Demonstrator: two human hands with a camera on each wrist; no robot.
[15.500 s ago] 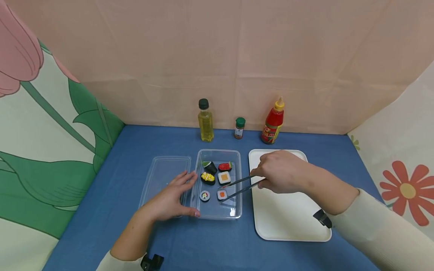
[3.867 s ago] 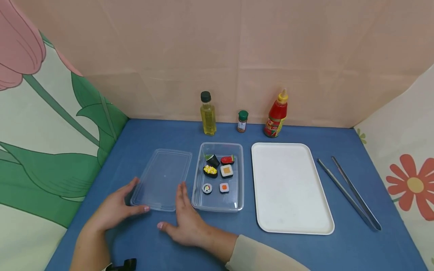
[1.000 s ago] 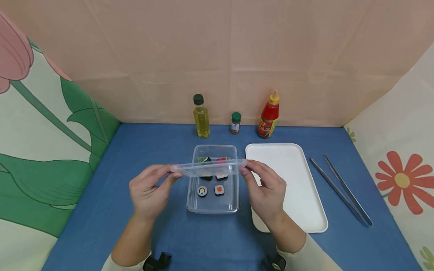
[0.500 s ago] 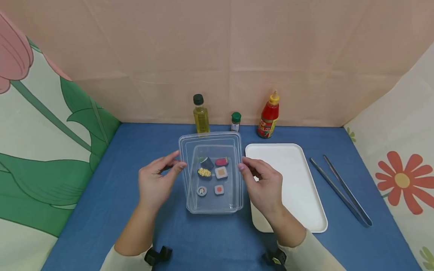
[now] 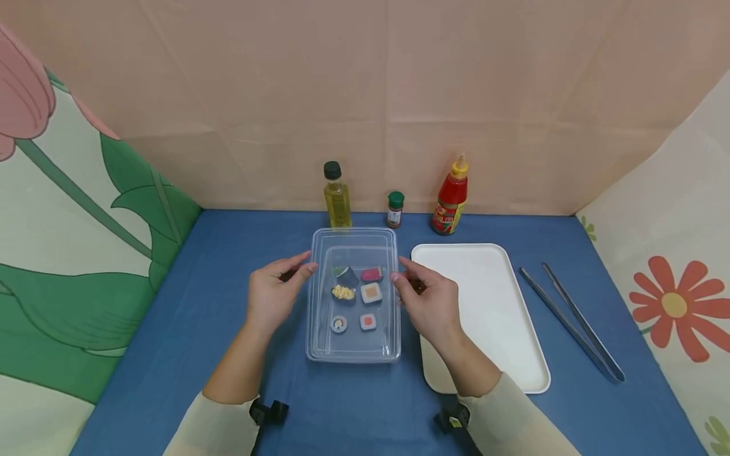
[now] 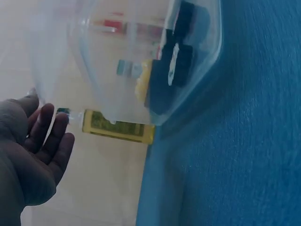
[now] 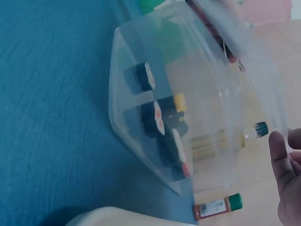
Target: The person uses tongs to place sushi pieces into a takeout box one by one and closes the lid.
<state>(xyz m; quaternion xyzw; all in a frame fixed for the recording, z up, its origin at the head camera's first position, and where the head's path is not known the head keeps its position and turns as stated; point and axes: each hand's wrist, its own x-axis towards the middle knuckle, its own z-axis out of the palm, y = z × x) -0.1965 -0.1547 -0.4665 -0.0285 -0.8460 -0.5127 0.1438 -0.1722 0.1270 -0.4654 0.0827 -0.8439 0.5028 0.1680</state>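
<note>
Both hands pinch a clear plastic lid [image 5: 353,240] by its long side edges, thumbs and fingertips at the rim. My left hand [image 5: 274,291] is at the left edge, my right hand [image 5: 430,304] at the right. Directly beneath is a clear plastic box [image 7: 129,52]; both wrist views show the lid slanting above it, with a gap at the hands' side. Through the lid several toy sushi pieces show, among them a yellow-topped one [image 5: 343,292], a red-topped one [image 5: 372,274], a white square one [image 5: 371,292] and a round roll [image 5: 339,324].
A white tray [image 5: 496,329] lies right of the box, partly under the right forearm. Metal tongs [image 5: 576,323] rest beyond it. Behind stand an oil bottle [image 5: 338,202], a small green-capped jar [image 5: 395,210] and a red sauce bottle [image 5: 449,202].
The tongs went from the right hand to the table. Both hands lifted the lid from left of the box, held it edge-on above it, then tipped it flatter and lined it up.
</note>
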